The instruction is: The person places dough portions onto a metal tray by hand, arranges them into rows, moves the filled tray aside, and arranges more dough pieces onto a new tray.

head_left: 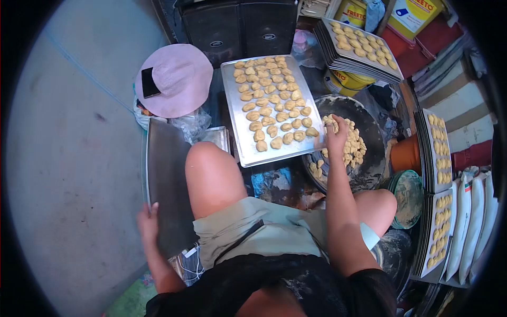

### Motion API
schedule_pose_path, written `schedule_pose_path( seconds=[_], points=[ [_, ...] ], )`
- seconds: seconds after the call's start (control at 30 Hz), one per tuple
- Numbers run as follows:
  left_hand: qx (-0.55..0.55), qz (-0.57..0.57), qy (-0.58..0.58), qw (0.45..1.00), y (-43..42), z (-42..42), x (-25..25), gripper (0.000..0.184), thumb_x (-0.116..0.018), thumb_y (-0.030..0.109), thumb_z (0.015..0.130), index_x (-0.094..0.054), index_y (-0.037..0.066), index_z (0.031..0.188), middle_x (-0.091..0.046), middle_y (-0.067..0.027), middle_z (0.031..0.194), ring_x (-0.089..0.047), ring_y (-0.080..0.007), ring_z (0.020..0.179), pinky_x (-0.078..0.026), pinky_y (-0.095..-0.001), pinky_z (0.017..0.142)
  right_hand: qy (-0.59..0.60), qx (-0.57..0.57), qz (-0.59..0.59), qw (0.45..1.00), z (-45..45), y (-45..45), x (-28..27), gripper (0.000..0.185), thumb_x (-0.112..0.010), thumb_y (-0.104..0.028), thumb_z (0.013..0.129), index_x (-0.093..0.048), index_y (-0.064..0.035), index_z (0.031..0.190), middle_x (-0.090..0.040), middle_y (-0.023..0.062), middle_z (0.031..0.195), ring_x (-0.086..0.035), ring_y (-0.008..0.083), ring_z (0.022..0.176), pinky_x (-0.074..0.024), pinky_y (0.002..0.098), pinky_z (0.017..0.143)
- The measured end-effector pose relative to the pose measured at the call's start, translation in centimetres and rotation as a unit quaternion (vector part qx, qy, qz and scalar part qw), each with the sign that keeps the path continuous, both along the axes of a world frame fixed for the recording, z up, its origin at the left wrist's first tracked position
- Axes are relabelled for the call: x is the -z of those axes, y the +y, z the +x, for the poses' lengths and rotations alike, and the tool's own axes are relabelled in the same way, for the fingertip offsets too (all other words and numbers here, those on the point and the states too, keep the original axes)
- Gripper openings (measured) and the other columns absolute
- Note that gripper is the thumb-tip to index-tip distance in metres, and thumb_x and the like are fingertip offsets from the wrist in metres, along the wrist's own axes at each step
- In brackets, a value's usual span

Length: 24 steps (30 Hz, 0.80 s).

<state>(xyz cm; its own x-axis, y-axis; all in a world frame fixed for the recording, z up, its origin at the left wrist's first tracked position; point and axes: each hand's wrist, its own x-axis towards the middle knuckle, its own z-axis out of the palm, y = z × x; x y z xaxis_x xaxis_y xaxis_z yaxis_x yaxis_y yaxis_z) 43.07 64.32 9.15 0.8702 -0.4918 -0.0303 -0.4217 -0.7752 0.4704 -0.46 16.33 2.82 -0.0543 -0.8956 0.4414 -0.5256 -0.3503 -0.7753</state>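
A silver baking tray (244,153) in front of me carries rows of small yellow dough pieces (264,111). Beside its right edge, a black basin (369,124) dusted with flour holds a heap of loose dough pieces (355,145). My right hand (337,136) is over the basin, close to the tray's corner, with fingers curled round dough pieces; its fingertips are partly hidden. At my left leg stands a dark, bare baking tray (170,185), tilted. My left hand (148,221), slightly blurred, grips its outer edge.
A pink hat (179,79) with a phone (150,83) on it lies at the left, near black speakers (240,29). Stacked trays of dough (364,47) stand at back right, more filled trays (437,153) at far right. Green plates (407,198) and an orange pot (405,154) sit by my right knee.
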Motion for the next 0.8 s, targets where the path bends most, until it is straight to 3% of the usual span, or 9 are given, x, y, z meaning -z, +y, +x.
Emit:
schedule_pose_path(
  seconds=[0.03,0.1,0.23,0.4,0.6,0.63,0.67,0.77,0.8],
  points=[
    [0.030,0.042,0.013,0.999,-0.1,-0.9,-4.9,0.049,-0.061,0.044,0.096,-0.063,-0.003,0.109,-0.066,-0.0245,0.090,-0.058,-0.0417,0.081,-0.047,-0.0447,0.079,0.003,-0.005,-0.017,1.000,0.2,0.1,-0.3,0.035,-0.068,-0.005,0.082,-0.066,-0.0085,0.117,-0.056,0.0185,0.126,-0.050,0.0340,0.124,-0.0377,0.0420,0.107],
    [0.034,0.034,-0.073,0.996,0.4,-2.1,-11.3,0.047,-0.060,0.045,0.096,-0.062,-0.003,0.100,-0.061,-0.0176,0.076,-0.051,-0.0303,0.070,-0.046,-0.0411,0.071,0.008,-0.017,-0.055,0.998,1.0,0.2,-1.0,0.035,-0.068,-0.004,0.081,-0.067,-0.0086,0.115,-0.059,0.0169,0.120,-0.052,0.0326,0.121,-0.0385,0.0412,0.106],
    [-0.032,-0.218,-0.099,0.970,1.0,1.1,-19.0,0.041,-0.060,0.040,0.098,-0.053,0.002,0.084,-0.037,-0.0001,0.073,-0.035,-0.0126,0.071,-0.034,-0.0301,0.062,-0.106,-0.081,0.031,0.991,4.2,1.9,-3.3,0.041,-0.068,-0.004,0.082,-0.062,-0.0094,0.122,-0.051,0.0161,0.130,-0.053,0.0285,0.116,-0.0469,0.0373,0.096],
    [0.023,-0.446,-0.064,0.893,-9.2,4.0,-26.1,0.043,-0.061,0.035,0.098,-0.060,-0.003,0.118,-0.065,-0.0119,0.109,-0.060,-0.0181,0.095,-0.048,-0.0334,0.085,-0.134,-0.270,0.056,0.952,10.0,2.9,-8.4,0.051,-0.069,-0.015,0.088,-0.053,-0.0104,0.136,-0.049,0.0139,0.130,-0.056,0.0254,0.111,-0.0487,0.0352,0.093],
    [0.087,-0.561,0.165,0.807,-24.8,-0.6,-20.4,0.043,-0.059,0.027,0.100,-0.050,-0.009,0.122,-0.064,-0.0216,0.110,-0.065,-0.0262,0.096,-0.054,-0.0395,0.081,-0.364,-0.306,0.252,0.843,9.7,0.8,-13.3,0.065,-0.049,-0.051,0.099,-0.042,-0.0074,0.148,-0.047,0.0115,0.144,-0.056,0.0221,0.115,-0.0459,0.0334,0.095],
    [0.090,-0.559,0.199,0.800,-26.8,-2.7,-17.8,0.041,-0.059,0.028,0.100,-0.052,-0.008,0.120,-0.064,-0.0202,0.111,-0.065,-0.0265,0.094,-0.054,-0.0379,0.081,-0.300,-0.295,0.293,0.859,8.3,0.2,-13.6,0.066,-0.051,-0.050,0.099,-0.042,-0.0059,0.147,-0.048,0.0125,0.142,-0.055,0.0214,0.115,-0.0463,0.0328,0.094],
    [0.089,-0.478,0.058,0.872,-31.1,-2.2,-9.2,0.039,-0.058,0.029,0.100,-0.055,-0.006,0.118,-0.065,-0.0169,0.109,-0.064,-0.0237,0.089,-0.052,-0.0352,0.079,-0.235,-0.277,0.339,0.868,6.6,-0.3,-13.6,0.066,-0.053,-0.049,0.098,-0.043,-0.0044,0.146,-0.049,0.0136,0.141,-0.055,0.0207,0.116,-0.0468,0.0322,0.093],
    [0.115,-0.545,0.333,0.761,-34.0,-8.1,-4.9,0.034,-0.059,0.028,0.100,-0.060,-0.005,0.106,-0.066,-0.0096,0.098,-0.059,-0.0165,0.084,-0.048,-0.0315,0.078,-0.128,-0.182,0.315,0.922,2.7,-2.2,-8.4,0.061,-0.059,-0.040,0.095,-0.047,-0.0021,0.141,-0.058,0.0157,0.128,-0.060,0.0218,0.105,-0.0493,0.0335,0.087],
    [0.109,-0.495,0.308,0.805,-35.0,-8.0,-3.3,0.033,-0.058,0.027,0.100,-0.060,-0.006,0.105,-0.066,-0.0079,0.097,-0.059,-0.0157,0.085,-0.048,-0.0319,0.078,-0.107,-0.143,0.276,0.944,1.6,-3.4,-6.0,0.058,-0.062,-0.036,0.094,-0.049,-0.0016,0.139,-0.062,0.0163,0.122,-0.063,0.0227,0.099,-0.0503,0.0345,0.085]
  ],
)
